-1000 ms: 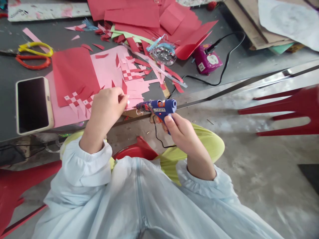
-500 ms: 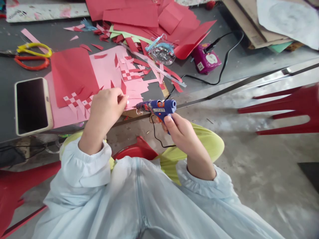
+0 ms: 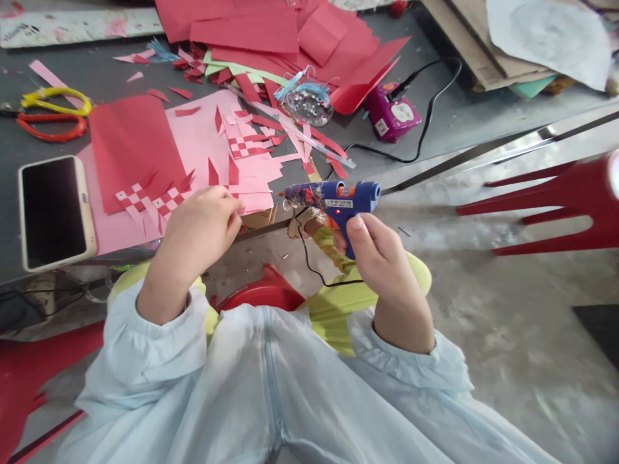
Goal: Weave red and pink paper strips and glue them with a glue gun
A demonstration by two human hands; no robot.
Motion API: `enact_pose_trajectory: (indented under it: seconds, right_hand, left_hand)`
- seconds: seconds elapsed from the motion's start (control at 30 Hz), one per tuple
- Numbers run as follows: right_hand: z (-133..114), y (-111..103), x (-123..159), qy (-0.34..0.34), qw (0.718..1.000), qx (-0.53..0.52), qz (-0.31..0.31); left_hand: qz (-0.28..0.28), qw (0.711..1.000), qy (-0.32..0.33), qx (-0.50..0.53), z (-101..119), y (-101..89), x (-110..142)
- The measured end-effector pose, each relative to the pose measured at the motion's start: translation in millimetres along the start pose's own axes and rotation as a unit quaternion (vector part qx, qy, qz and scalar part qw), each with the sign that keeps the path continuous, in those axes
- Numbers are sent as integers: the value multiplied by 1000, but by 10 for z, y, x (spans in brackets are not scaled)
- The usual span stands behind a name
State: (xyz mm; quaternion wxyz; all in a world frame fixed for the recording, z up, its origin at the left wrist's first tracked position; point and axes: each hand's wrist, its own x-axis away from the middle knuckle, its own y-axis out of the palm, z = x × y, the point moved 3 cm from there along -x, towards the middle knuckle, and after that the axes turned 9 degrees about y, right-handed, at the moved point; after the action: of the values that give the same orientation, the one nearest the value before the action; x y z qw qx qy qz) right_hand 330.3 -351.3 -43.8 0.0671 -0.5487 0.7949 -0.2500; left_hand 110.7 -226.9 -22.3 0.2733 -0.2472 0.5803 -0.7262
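Observation:
My right hand is wrapped round the grip of a blue hot glue gun, its nozzle pointing left toward the paper at the table's edge. My left hand is closed, fingertips curled down over a red-and-pink woven paper piece whose red points stick out beyond the knuckles; what the fingertips hold, if anything, is hidden. Two checkered woven paper fish lie left of it, one beside the hand and another farther left, each with a small eye. Under them are a red sheet and a pink sheet.
A phone and scissors lie at the left. A clear container of small eyes, a purple power socket with a black cord, and heaped red paper are farther back. A red stool stands right.
The glue gun has moved right, away from my left hand. My left hand, which held a small white piece near the nozzle, has lowered over the woven paper.

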Motion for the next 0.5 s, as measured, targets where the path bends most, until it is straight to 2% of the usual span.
enact_pose_trajectory:
  seconds: [0.13, 0.5]
  right_hand:
    - [1, -6, 0, 2, 1000, -2, -3]
    - [4, -6, -29, 8, 1000, 7, -9]
  left_hand:
    - [-3, 999, 24, -22, 31, 45, 79]
    - [-19, 994, 29, -106, 179, 101, 110]
